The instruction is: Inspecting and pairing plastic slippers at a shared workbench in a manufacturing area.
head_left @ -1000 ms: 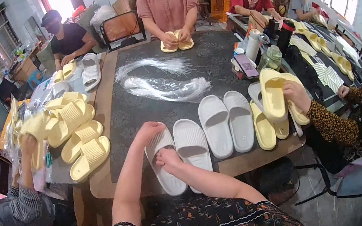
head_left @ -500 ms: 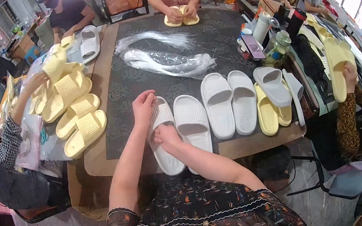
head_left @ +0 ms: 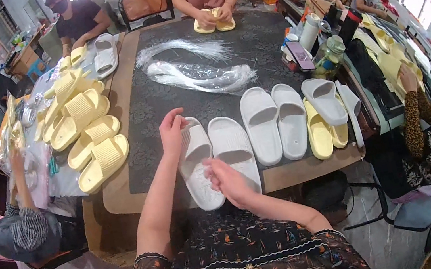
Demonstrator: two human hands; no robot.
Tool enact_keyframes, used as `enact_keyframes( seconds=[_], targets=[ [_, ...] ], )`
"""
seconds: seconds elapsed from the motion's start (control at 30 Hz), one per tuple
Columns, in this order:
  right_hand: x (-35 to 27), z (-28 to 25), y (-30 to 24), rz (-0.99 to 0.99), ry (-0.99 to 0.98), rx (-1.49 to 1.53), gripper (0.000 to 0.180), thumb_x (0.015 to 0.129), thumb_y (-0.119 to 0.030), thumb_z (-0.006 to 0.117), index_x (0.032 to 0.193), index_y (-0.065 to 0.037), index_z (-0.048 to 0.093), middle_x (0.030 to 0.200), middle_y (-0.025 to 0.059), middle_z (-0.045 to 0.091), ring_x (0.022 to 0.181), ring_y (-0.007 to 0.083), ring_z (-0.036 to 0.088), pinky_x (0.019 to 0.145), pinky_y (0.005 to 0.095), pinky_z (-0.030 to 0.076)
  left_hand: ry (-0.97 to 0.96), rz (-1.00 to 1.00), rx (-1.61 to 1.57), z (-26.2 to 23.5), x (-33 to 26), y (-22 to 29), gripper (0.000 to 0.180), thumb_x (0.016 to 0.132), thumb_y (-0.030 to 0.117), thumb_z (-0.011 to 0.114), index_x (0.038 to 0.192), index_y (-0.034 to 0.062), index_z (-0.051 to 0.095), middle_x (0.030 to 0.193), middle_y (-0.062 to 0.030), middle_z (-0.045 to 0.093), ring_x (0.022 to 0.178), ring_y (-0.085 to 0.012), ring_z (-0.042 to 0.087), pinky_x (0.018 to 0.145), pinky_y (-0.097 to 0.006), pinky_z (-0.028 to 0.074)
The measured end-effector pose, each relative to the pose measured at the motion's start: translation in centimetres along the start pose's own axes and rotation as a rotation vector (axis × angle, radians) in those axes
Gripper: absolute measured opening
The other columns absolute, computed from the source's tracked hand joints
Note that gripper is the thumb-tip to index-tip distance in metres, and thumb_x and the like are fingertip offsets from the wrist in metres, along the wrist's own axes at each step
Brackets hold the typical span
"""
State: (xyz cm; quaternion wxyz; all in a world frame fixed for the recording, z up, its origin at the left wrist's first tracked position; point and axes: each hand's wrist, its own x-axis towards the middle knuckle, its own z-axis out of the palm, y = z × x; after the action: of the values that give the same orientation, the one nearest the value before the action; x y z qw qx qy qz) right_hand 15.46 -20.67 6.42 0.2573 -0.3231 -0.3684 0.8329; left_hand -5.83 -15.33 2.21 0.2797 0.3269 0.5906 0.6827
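Observation:
A pair of light grey slippers with ribbed straps lies in front of me at the table's near edge, a left slipper (head_left: 202, 186) and a right slipper (head_left: 232, 138). My left hand (head_left: 172, 133) is at the upper left side of the left slipper, by its strap, with fingertips apart. Above the left slipper's footbed and the gap beside it is my right hand (head_left: 228, 181), its fingers loosely bent and apart. Nothing shows in either hand. The right hand and forearm cover part of the right slipper.
Smooth grey slippers (head_left: 261, 126) and yellow slippers (head_left: 319, 136) stand to the right. Bundles of clear plastic strands (head_left: 199, 75) lie mid-table. Yellow slippers (head_left: 104, 163) are piled left. A phone (head_left: 299, 55) and jar (head_left: 330, 56) stand at right. Several people sit around the table.
My right hand has come out from under the left slipper's strap, moving toward me and right, and its fingers have loosened. My left hand has barely moved.

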Motion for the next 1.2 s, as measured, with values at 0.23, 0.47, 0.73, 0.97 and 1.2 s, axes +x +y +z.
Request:
enact_keyframes(
  seconds=[0.23,0.47,0.73,0.97,1.2],
  targets=[
    [-0.9,-9.0,0.1,0.497,-0.221,0.746,0.015,0.098,-0.013,0.04,0.108,-0.004,0.047,0.07,-0.0026,0.04,0.052,0.0057,0.033,0.043,0.0194,0.026,-0.214,0.052,0.326,2.1,0.8,1.7,0.02,0.09,0.007,0.048,0.095,0.0027,0.067,0.069,0.001,0.057,0.065,-0.0069,0.052,0.062,-0.022,0.044],
    [3.1,-6.9,-1.6,0.524,-0.047,0.826,0.012,0.094,-0.004,0.038,0.101,-0.002,0.047,0.067,-0.0025,0.039,0.049,0.0077,0.03,0.042,0.0212,0.026,-0.484,-0.06,0.495,6.4,2.8,0.1,0.024,0.081,0.008,0.051,0.095,0.0066,0.07,0.073,-0.0056,0.066,0.068,-0.0125,0.062,0.064,-0.028,0.049],
    [7.0,-5.5,0.2,0.226,0.247,0.765,0.017,0.091,-0.001,0.032,0.079,-0.008,0.042,0.066,-0.0006,0.033,0.051,0.0106,0.026,0.045,0.0239,0.023,-0.64,0.101,0.923,8.2,0.8,0.9,0.03,0.078,0.038,0.062,0.092,0.0138,0.072,0.089,-0.0124,0.068,0.085,-0.0307,0.065,0.076,-0.04,0.051],
    [4.7,-4.6,0.6,0.331,0.171,0.74,0.016,0.091,-0.003,0.032,0.081,-0.009,0.042,0.066,-0.0007,0.033,0.052,0.0106,0.027,0.046,0.0231,0.026,-0.907,-0.075,0.98,7.5,-0.6,3.0,0.042,0.08,0.048,0.058,0.095,0.011,0.07,0.091,-0.015,0.068,0.083,-0.0314,0.065,0.076,-0.04,0.05],
    [4.5,-4.4,1.0,0.299,0.263,0.687,0.02,0.093,-0.005,0.029,0.087,-0.013,0.046,0.066,-0.0008,0.034,0.05,0.0093,0.028,0.041,0.0218,0.023,-0.935,-0.095,0.901,7.5,-0.7,2.3,0.041,0.082,0.044,0.058,0.1,0.0092,0.07,0.094,-0.0169,0.068,0.088,-0.0309,0.065,0.08,-0.038,0.05]
  ],
)
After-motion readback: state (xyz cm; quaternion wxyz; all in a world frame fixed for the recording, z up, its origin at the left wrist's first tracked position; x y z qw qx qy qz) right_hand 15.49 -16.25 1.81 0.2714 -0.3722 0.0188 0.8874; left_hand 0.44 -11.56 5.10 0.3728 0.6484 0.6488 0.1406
